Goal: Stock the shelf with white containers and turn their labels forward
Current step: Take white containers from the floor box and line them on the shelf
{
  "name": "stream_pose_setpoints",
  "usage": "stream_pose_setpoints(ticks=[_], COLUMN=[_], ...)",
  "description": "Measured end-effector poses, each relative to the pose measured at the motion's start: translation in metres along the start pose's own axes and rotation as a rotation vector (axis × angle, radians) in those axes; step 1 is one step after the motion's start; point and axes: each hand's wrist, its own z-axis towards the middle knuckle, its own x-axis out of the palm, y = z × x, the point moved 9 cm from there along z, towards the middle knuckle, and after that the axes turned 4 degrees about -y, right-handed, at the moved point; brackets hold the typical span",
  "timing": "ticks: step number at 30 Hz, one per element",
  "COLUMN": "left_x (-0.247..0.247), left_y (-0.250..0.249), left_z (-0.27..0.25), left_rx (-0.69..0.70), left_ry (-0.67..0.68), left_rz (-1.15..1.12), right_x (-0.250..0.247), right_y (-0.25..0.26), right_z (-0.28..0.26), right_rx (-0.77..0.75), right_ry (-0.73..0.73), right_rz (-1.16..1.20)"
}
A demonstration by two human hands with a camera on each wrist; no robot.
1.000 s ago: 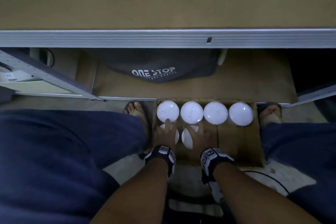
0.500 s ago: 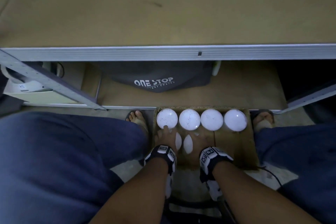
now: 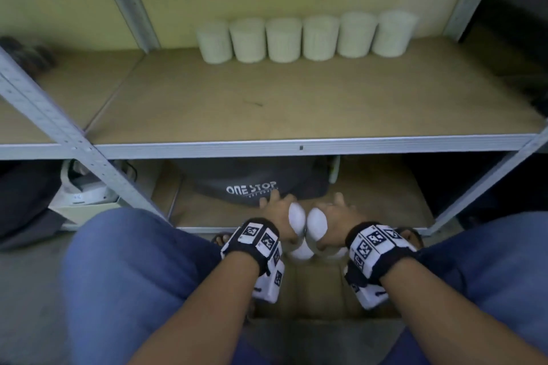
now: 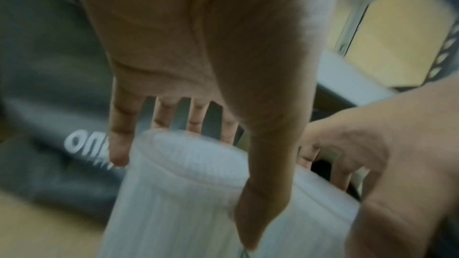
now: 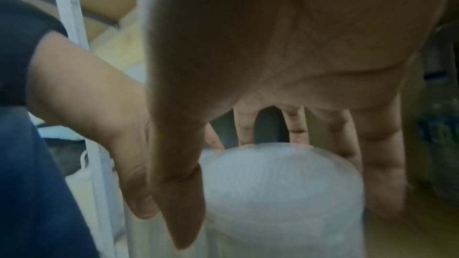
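Two white ribbed plastic containers, one gripped from above by left hand (image 3: 277,212), one by right hand (image 3: 336,216), side by side below brown board shelf (image 3: 296,104); six white cylindrical containers (image 3: 305,37) ranged at shelf rear

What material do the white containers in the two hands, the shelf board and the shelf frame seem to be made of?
The white containers held by the left hand and the right hand look like matte, slightly translucent plastic; one shows fine vertical ribs. The shelf board looks like bare brown fibreboard, flat and dull. The shelf frame looks like pale grey painted metal, with punched holes in its post.
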Motion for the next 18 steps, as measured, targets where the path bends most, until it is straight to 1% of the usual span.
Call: stream_pose_setpoints(ticks=[2,9,14,18], left_x=[-0.030,-0.111,-0.171,-0.212], left_y=[-0.012,-0.039,-0.055,-0.063], left_z=[-0.009,-0.044,-0.063,-0.069], left_rx=[0.047,0.164,0.235,0.255], left_ry=[-0.051,-0.175,-0.339,-0.440], left_rz=[-0.026,-0.081,-0.145,-0.164], right_x=[-0.032,-0.115,-0.169,-0.207], right_y=[0.001,0.005,0.007,0.012], right_z=[-0.017,-0.063,-0.088,-0.097], right_rx=[-0.019,-0.076,-0.142,-0.194], right_ry=[-0.060,-0.241,-0.414,-0.546], right_rz=[0.010,0.113,0.160,0.195])
